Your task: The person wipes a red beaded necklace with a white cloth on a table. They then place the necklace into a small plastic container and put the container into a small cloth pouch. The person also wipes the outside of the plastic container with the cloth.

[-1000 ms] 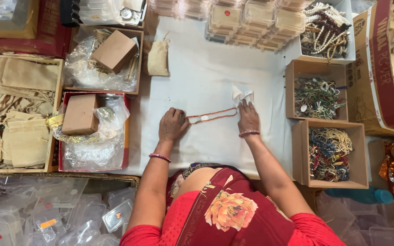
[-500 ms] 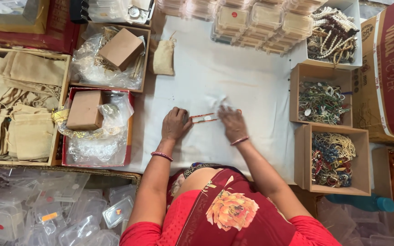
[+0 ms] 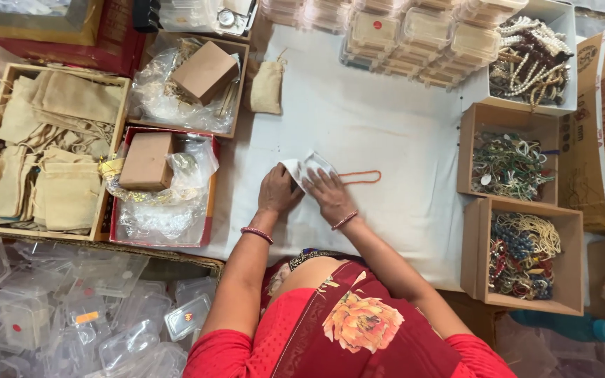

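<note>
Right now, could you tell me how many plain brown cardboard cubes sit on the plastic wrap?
2: one brown cardboard cube in the upper tray, another in the red-rimmed tray below. Others may be hidden.

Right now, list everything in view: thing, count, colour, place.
white cloth piece: one, white, under both hands at the table's middle
bead string: one, orange, on the sheet, running right from the cloth
table sheet: one, white, centre
small pouch: one, beige, top of the sheet
pouch tray: one, wooden, full of beige pouches, far left
brown boxes: two, on plastic wrap in the trays left of the sheet
jewellery boxes: three, beads of mixed colours, right side
lidded clear cases: a stack, count unclear, top
empty clear cases: a heap, bottom left
left hand: pressing the cloth's left end
right hand: flat on the cloth
</note>
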